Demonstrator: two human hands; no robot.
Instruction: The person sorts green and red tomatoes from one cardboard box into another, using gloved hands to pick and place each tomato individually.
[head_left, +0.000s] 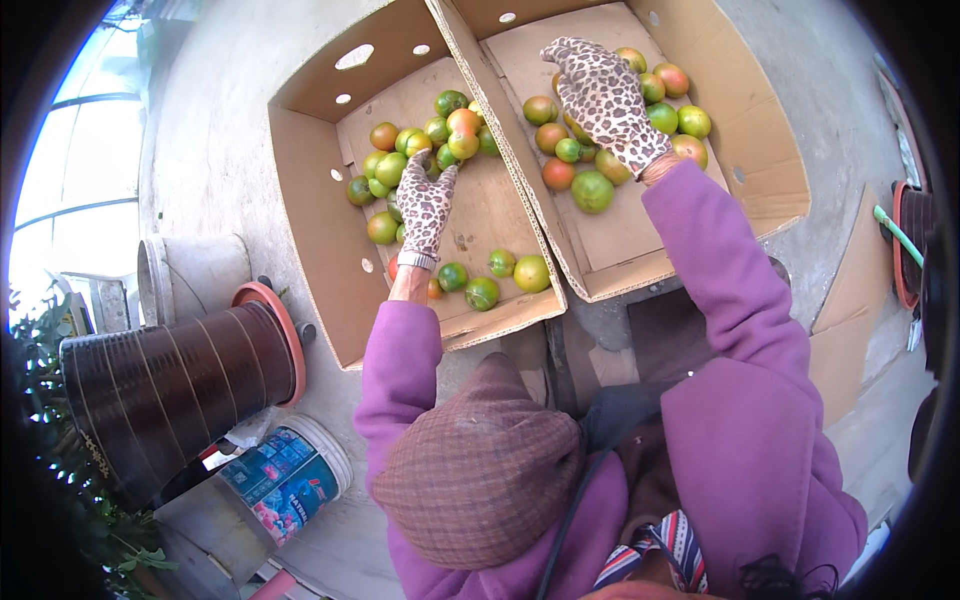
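Two open cardboard boxes stand side by side, the left box (319, 187) and the right box (739, 112), each with several green and orange-red tomatoes inside. My left hand (426, 199), in a leopard-print glove, reaches into the left box beside a group of tomatoes (390, 169), its thumb and fingers apart and nothing between them. Over the right box, my right hand (604, 97) wears a matching glove. Its fingers curl downward above tomatoes, and the glove hides whether it holds one. A large green tomato (592, 192) lies below that hand.
At the left are a dark ribbed planter (180, 367) with an orange rim, a white bucket (199, 277) and a printed plastic bucket (289, 472). Flat cardboard (847, 322) lies at the right, near another planter (911, 240). Leafy plants edge the lower left.
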